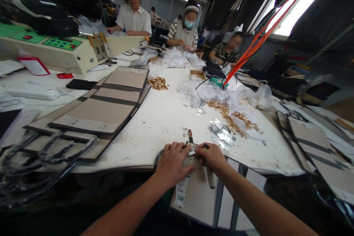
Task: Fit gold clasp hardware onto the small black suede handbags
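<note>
Both my hands rest on a flat beige panel with dark strips (199,195) that overhangs the near edge of the white table (163,118). My left hand (173,164) presses down on the panel's top end, fingers curled. My right hand (211,156) pinches a small metal fitting (191,151) at the panel's top edge. What looks like a tool handle (211,179) hangs below my right hand. A small dark-red-tipped piece (190,134) lies just beyond the panel.
A stack of similar beige panels (102,110) lies left, with black straps (41,155) beside it. Gold fittings (235,118), clear wrappers (221,132) and plastic bags (204,92) litter the middle. A machine (61,49) stands at the far left. Three people work at the far end.
</note>
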The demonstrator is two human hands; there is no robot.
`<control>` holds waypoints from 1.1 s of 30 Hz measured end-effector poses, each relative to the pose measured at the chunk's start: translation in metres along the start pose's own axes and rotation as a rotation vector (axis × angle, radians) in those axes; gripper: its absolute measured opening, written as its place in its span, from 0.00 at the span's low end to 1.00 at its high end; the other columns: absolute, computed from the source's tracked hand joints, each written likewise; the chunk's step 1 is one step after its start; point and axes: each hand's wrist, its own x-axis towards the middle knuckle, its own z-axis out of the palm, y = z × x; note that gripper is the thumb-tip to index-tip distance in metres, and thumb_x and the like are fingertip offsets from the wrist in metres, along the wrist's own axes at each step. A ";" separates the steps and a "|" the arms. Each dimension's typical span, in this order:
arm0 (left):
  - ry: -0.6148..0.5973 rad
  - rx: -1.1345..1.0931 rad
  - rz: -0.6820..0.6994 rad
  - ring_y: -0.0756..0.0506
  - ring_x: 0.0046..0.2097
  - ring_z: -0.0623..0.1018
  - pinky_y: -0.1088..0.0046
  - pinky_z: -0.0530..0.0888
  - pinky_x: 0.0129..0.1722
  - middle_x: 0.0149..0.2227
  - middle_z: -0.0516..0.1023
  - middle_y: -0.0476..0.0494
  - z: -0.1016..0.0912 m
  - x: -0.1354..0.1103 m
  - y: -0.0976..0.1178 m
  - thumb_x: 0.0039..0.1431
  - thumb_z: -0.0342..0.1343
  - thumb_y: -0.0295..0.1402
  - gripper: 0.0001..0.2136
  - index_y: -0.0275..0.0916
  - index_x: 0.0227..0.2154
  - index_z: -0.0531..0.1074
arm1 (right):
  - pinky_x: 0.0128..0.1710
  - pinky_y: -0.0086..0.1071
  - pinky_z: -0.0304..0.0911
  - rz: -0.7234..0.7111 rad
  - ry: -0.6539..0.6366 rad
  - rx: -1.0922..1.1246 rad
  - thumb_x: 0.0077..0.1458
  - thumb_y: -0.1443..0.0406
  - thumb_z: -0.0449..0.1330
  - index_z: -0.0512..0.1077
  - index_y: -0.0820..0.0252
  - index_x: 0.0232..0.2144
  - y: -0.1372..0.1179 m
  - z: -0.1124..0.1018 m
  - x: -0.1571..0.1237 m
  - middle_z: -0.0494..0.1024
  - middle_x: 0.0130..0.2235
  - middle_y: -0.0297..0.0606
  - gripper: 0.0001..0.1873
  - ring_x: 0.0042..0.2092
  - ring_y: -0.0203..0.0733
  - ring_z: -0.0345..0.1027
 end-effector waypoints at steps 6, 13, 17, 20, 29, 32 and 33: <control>-0.010 -0.025 -0.008 0.35 0.56 0.70 0.55 0.65 0.55 0.56 0.74 0.41 -0.004 0.002 0.002 0.57 0.65 0.49 0.32 0.48 0.63 0.67 | 0.18 0.27 0.62 0.045 0.075 0.018 0.44 0.64 0.66 0.76 0.60 0.27 0.002 0.007 -0.002 0.79 0.24 0.35 0.06 0.19 0.35 0.67; -0.184 -0.159 -0.171 0.38 0.50 0.77 0.61 0.70 0.50 0.47 0.81 0.41 -0.020 0.031 -0.007 0.63 0.55 0.41 0.22 0.44 0.59 0.71 | 0.17 0.27 0.63 0.068 0.076 0.024 0.44 0.68 0.65 0.74 0.59 0.29 -0.001 0.008 -0.001 0.77 0.20 0.32 0.06 0.19 0.36 0.67; -0.305 -0.189 -0.224 0.41 0.41 0.81 0.68 0.72 0.39 0.37 0.83 0.46 -0.026 0.058 -0.016 0.59 0.58 0.40 0.16 0.45 0.49 0.77 | 0.17 0.27 0.63 0.082 0.045 0.028 0.47 0.69 0.65 0.73 0.60 0.29 -0.001 0.008 -0.002 0.77 0.20 0.33 0.05 0.19 0.37 0.68; -0.380 -0.199 -0.262 0.39 0.42 0.82 0.69 0.72 0.38 0.37 0.84 0.45 -0.028 0.076 -0.017 0.51 0.64 0.38 0.13 0.45 0.41 0.79 | 0.17 0.27 0.63 0.097 0.023 0.041 0.49 0.69 0.65 0.72 0.59 0.30 0.001 0.007 -0.001 0.75 0.18 0.33 0.04 0.19 0.38 0.69; -0.674 -0.452 -0.458 0.48 0.19 0.76 0.74 0.71 0.21 0.22 0.77 0.50 -0.021 0.098 -0.019 0.54 0.61 0.32 0.03 0.38 0.29 0.75 | 0.17 0.27 0.63 0.143 -0.059 0.122 0.44 0.69 0.67 0.71 0.59 0.30 0.005 -0.001 0.000 0.75 0.18 0.31 0.10 0.19 0.38 0.69; -0.667 -0.498 -0.491 0.50 0.18 0.72 0.75 0.69 0.18 0.20 0.73 0.53 -0.021 0.098 -0.020 0.52 0.62 0.32 0.04 0.38 0.27 0.73 | 0.18 0.26 0.63 0.142 -0.071 0.147 0.43 0.68 0.68 0.71 0.60 0.30 0.004 -0.024 -0.004 0.75 0.18 0.31 0.11 0.19 0.36 0.68; -0.666 -0.509 -0.501 0.50 0.17 0.71 0.75 0.67 0.18 0.19 0.71 0.54 -0.021 0.098 -0.021 0.52 0.63 0.32 0.05 0.38 0.27 0.73 | 0.18 0.26 0.63 0.124 -0.037 0.164 0.43 0.67 0.69 0.72 0.60 0.31 0.003 -0.035 -0.004 0.75 0.19 0.31 0.12 0.19 0.35 0.67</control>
